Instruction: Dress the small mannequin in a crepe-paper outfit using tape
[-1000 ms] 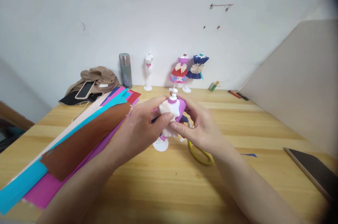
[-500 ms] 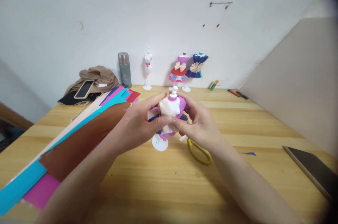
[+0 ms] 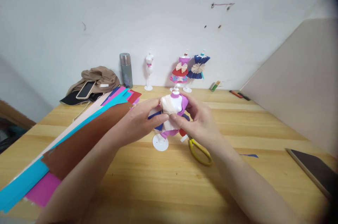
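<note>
Between my hands is a small white dress form, tilted, with its round base low at the left. Pale cream and purple paper wraps its torso, with a purple band round the neck. My left hand grips the left side, its thumb pressed on the cream paper at the waist. My right hand closes round the right side, thumb tip near the left one. Fingers behind the form are hidden. Yellow-handled scissors lie beside my right wrist, their blades mostly covered. Dark blue paper scraps show behind the form.
Long coloured paper sheets spread over the left side. Behind them are a phone, brown cloth and a flask. A bare dress form and two dressed ones stand by the wall. A dark tablet-like slab lies right.
Both thumbs have shifted slightly on the cream paper, the left one moving a little leftward. The dress form has turned slightly in my hands. The whole view has shifted a little.
</note>
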A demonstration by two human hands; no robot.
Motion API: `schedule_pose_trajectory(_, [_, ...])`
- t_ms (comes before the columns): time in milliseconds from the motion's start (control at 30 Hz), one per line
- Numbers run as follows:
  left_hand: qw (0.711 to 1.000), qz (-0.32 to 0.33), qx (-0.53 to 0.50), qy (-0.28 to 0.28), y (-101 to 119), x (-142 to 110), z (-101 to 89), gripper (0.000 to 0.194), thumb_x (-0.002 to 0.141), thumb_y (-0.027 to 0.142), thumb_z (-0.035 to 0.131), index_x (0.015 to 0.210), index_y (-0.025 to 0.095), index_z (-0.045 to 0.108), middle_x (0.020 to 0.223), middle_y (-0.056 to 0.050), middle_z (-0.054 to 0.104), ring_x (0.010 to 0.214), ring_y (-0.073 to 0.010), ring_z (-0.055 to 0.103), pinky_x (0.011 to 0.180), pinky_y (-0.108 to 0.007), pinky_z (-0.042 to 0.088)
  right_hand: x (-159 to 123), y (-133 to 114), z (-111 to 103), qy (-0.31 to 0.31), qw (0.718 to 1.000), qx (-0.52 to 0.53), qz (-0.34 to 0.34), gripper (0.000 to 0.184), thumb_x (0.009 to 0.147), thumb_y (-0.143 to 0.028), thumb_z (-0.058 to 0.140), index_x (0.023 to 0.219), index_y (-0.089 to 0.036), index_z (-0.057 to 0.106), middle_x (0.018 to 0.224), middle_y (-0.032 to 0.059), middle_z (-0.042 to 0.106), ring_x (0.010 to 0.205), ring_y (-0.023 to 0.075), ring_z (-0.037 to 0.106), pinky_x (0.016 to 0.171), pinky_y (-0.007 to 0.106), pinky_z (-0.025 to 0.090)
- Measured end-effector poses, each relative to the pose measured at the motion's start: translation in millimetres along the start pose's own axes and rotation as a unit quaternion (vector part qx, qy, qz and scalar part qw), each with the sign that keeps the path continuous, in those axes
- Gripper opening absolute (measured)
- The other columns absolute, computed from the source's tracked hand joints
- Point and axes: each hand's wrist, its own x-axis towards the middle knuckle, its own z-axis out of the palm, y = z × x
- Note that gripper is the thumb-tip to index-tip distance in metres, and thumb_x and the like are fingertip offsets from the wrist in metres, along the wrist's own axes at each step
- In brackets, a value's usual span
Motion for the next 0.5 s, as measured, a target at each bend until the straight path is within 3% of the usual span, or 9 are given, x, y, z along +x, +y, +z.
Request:
schedule_pose_trajectory(233, [0.994, -0.035, -0.034, 0.095, -2, 6, 21.1, 0.023, 0.081, 0.035, 0.067, 0.094, 0.018, 0.075, 0.082, 0.000, 0.072, 0.077, -0.0162, 0.064, 0.066, -0.025, 0.049, 1, 6, -4, -0.002, 0.997, -0.044, -0.061, 0.052, 0.085, -0.036, 0.074, 0.135, -0.027, 0.060, 0.132, 0.0098, 0.068, 0.113, 0.0272, 0.069, 0.098, 0.044, 0.057])
schedule_pose_trajectory(500, [0.987, -0.072, -0.080, 0.122, 1, 8, 24.8, 0.024, 0.076, 0.035, 0.063, 0.079, 0.013, 0.074, 0.069, -0.003, 0.068, 0.067, -0.0164, 0.060, 0.056, -0.026, 0.049, -2, -3, -4, -0.027, 0.998, -0.047, -0.017, 0.069, 0.084, -0.044, 0.077, 0.146, -0.027, 0.052, 0.127, 0.0110, 0.071, 0.109, 0.0285, 0.071, 0.092, 0.045, 0.060])
